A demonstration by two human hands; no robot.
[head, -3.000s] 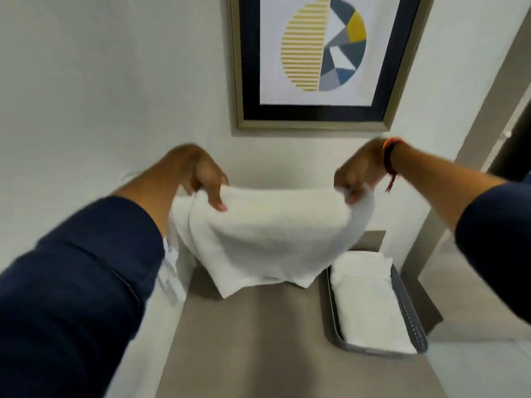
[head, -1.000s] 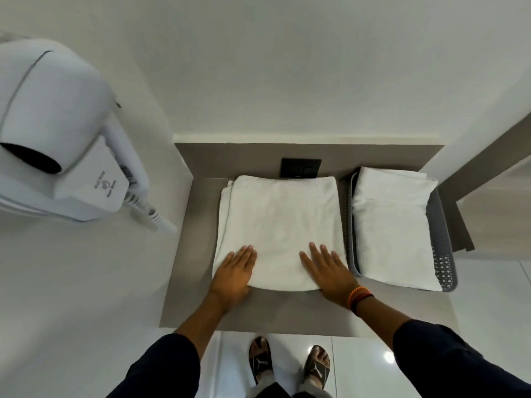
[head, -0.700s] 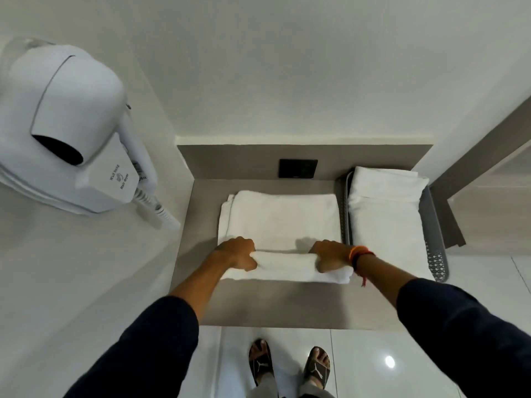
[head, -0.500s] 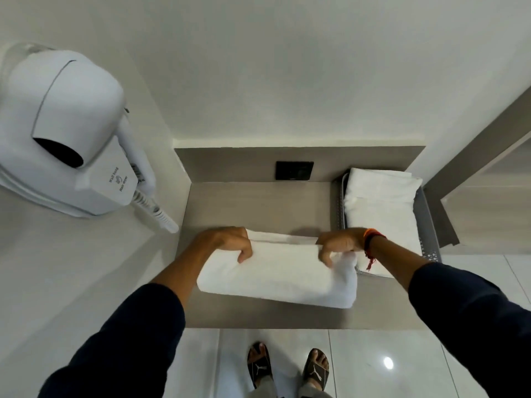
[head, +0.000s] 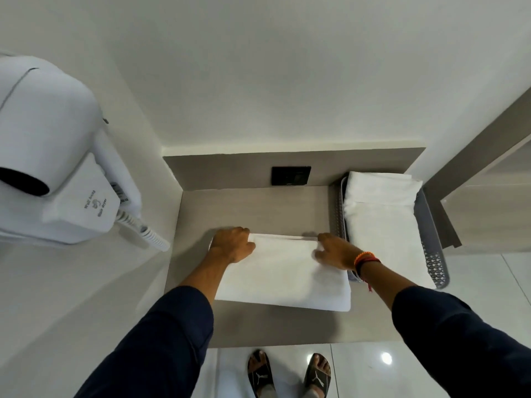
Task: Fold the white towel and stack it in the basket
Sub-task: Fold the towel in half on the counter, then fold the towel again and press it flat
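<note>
White towel (head: 283,275): folded into a flat oblong on the grey worktop (head: 253,208), at the middle of the surface, just beside the basket but not in it.
Long axis: runs from 9 o'clock to 3 o'clock, slightly tilted so the 3 o'clock end sits nearer the person; the rounded fold faces 6 o'clock, the loose edges face 12 o'clock.
Left hand (head: 232,245): at the far corner on the 9 o'clock side, fingers curled down over the edge, pinching the cloth.
Right hand (head: 334,251): at the far corner on the 3 o'clock side, fingers bent and closed on the edge; an orange band circles the wrist.
Basket (head: 431,234): grey, perforated, at 3 o'clock of the towel, its long side running 12 to 6; it holds a folded white towel already.
Hair dryer (head: 54,168): white, mounted on the wall at 9 o'clock, well apart from the towel.
Change from one second ago: the towel then lay as a wider square with both palms flat on its near edge; it is now half as deep, folded over, and both hands sit at the far edge.
Change from half a second ago: the doubled cloth was lifted at the far edge; it now lies flat.
</note>
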